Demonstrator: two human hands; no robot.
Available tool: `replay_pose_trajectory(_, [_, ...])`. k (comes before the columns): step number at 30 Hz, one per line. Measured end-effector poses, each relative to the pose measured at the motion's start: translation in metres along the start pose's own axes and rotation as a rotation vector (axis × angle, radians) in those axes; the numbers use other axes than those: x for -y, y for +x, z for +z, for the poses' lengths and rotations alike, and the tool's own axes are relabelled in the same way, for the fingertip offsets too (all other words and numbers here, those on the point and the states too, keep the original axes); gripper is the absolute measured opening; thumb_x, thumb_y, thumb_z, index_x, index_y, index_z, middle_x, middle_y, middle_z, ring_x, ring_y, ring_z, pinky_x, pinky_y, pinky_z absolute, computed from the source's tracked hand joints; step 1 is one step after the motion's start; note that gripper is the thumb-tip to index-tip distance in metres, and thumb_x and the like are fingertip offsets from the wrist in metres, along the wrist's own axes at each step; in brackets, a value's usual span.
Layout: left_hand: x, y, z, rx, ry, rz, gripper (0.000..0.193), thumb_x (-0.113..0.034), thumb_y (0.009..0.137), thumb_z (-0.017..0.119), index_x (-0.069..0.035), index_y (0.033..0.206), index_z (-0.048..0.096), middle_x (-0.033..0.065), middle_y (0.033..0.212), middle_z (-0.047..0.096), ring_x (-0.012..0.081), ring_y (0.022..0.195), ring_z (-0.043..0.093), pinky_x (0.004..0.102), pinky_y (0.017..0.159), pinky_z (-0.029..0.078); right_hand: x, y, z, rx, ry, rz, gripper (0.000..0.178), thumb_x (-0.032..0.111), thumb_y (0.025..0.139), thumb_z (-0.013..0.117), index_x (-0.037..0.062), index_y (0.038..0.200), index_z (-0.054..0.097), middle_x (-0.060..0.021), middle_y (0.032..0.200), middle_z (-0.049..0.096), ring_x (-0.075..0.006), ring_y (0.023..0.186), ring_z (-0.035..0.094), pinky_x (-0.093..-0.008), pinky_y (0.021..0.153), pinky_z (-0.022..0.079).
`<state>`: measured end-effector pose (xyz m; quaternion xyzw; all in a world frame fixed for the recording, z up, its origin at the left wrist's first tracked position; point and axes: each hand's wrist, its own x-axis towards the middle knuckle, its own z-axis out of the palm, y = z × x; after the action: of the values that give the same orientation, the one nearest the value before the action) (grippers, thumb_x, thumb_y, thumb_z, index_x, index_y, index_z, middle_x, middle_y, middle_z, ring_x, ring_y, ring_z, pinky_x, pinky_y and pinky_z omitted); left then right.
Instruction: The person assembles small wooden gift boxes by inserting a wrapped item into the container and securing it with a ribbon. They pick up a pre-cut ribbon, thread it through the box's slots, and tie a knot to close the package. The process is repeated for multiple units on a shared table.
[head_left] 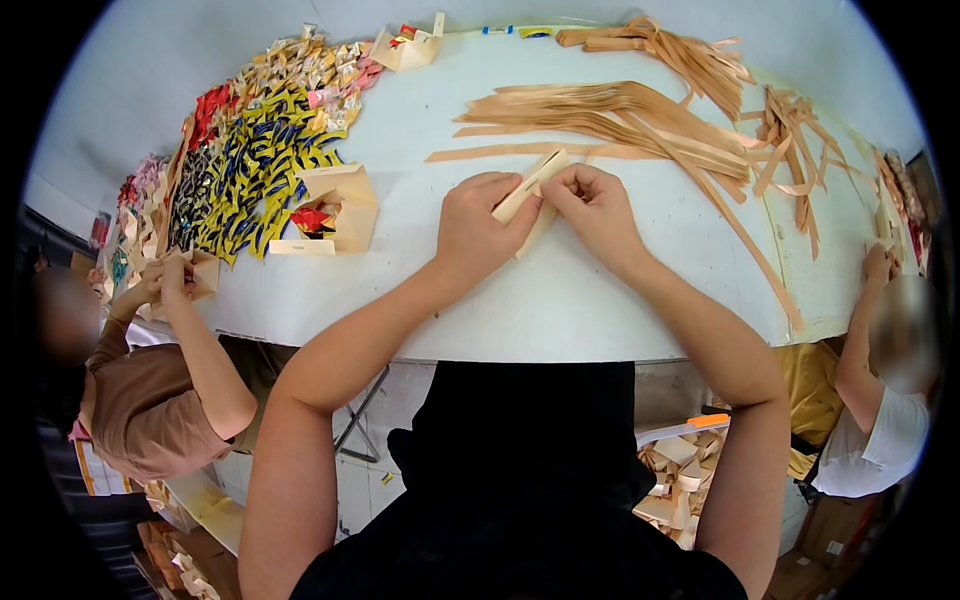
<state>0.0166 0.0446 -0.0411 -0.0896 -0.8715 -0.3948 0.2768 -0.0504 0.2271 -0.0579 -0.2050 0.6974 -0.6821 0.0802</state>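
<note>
Over the middle of the white table, a small cream paper box (527,187) is held between my two hands, its long narrow top edge slanting up to the right. My left hand (478,222) is closed around its left side, with the thumb along the front. Fingertips of my right hand (597,205) pinch the box's upper right edge; whether they also hold a ribbon is too small to tell. Just beyond the hands lies a bundle of flat tan ribbons (600,110). An open cream box (355,205) with red-wrapped sweets stands to the left.
Wrapped sweets (250,160) in yellow, red and pink are heaped at the left. More ribbons (665,55) lie at the back right. Another open box (405,52) stands at the back. Co-workers sit at both sides. A bin of finished-looking boxes (685,475) is below the table's edge.
</note>
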Motion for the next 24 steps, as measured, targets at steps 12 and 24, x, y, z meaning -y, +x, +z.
replay_pose_trajectory(12, [0.006,0.001,-0.009,0.089,-0.243,-0.084,0.034,-0.022,0.093,0.078,0.003,0.116,0.08,0.0165,0.101,0.078,0.0241,0.087,0.074,0.0339,0.077,0.057,0.002,-0.001,-0.002,-0.002,-0.031,-0.027,0.021,0.019,0.099,0.075,-0.0001,0.092,0.073,0.0015,0.079,0.067,-0.0041,0.072,0.055,-0.0233,0.064,0.044])
replay_pose_trajectory(24, [0.0,-0.001,-0.008,0.112,-0.076,-0.043,0.032,-0.018,0.098,0.073,0.002,0.122,0.078,0.0175,0.109,0.078,0.0252,0.094,0.075,0.0342,0.083,0.058,-0.002,-0.001,-0.004,0.021,-0.07,-0.042,0.022,0.021,0.099,0.075,-0.0005,0.094,0.073,-0.0003,0.08,0.068,-0.0057,0.074,0.057,-0.0257,0.066,0.047])
